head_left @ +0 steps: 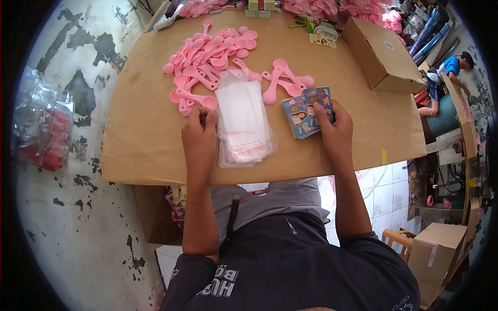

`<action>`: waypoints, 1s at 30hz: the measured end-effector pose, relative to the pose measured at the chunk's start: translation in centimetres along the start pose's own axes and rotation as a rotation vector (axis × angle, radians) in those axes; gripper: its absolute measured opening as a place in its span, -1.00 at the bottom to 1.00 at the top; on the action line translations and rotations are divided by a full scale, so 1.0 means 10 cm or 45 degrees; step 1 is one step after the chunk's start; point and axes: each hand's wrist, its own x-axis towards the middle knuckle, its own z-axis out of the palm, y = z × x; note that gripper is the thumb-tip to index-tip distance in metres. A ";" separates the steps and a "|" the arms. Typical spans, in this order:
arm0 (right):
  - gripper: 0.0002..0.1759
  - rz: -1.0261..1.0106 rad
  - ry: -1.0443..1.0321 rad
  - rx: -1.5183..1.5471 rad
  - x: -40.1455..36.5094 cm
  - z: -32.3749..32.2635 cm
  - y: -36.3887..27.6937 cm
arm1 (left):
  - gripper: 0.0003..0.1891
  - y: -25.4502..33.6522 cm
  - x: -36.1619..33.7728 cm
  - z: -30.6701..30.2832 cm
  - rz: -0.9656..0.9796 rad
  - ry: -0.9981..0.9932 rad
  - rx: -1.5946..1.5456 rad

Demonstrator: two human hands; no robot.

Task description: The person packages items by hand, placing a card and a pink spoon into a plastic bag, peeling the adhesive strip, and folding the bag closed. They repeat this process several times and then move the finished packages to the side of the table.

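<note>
My right hand point(336, 128) grips a stack of blue printed cards point(303, 115), thumb on top, near the table's front edge. My left hand point(199, 132) has its fingers curled beside the left edge of a stack of clear plastic bags point(241, 122). Its fingertips lie right by a pink double-ended measuring spoon point(194, 98); what they pinch, if anything, is hidden. Behind the bags spreads a heap of pink measuring spoons point(212, 49). A few more pink spoons point(280, 78) lie between the bags and the cards.
A cardboard box point(383, 57) stands at the table's right. Along the back are banded stacks point(258, 8), green-handled scissors point(306, 23), a loose card point(322, 41) and pink bundles point(311, 6). Another person point(448, 72) sits far right. A peeling wall point(78, 207) borders the left.
</note>
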 end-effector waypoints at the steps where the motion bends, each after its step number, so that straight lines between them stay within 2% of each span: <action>1: -0.66 -0.066 0.046 -0.027 0.03 0.00 0.09 | -0.73 -0.01 0.00 -0.01 -0.001 0.011 0.005; 4: -0.68 -0.126 0.087 0.035 0.00 0.03 0.06 | -0.72 0.01 0.00 -0.03 0.023 0.034 -0.123; 6: -0.68 -0.123 0.079 0.120 -0.01 0.04 0.02 | -0.66 0.08 -0.02 -0.02 -0.157 -0.013 -0.292; 7: -0.68 -0.131 0.068 0.107 -0.02 0.03 0.02 | -0.66 0.14 -0.02 -0.02 -0.159 -0.004 -0.292; 9: -0.68 -0.148 0.048 0.096 -0.01 0.02 0.03 | -0.61 0.24 0.00 -0.03 -0.126 -0.056 0.014; 12: -0.69 -0.144 0.049 0.114 -0.01 0.04 0.07 | -0.59 0.22 0.03 -0.02 -0.132 -0.129 0.113; 19: -0.73 -0.165 0.083 0.014 -0.06 -0.03 0.09 | -0.68 0.09 -0.01 0.08 -0.073 0.011 0.025; 25: -0.71 -0.159 0.069 0.001 -0.04 0.00 0.10 | -0.70 0.03 -0.04 0.08 0.059 0.073 0.085; 30: -0.70 -0.210 0.082 -0.006 -0.04 -0.02 0.11 | -0.73 -0.01 -0.03 0.09 0.305 0.268 -0.048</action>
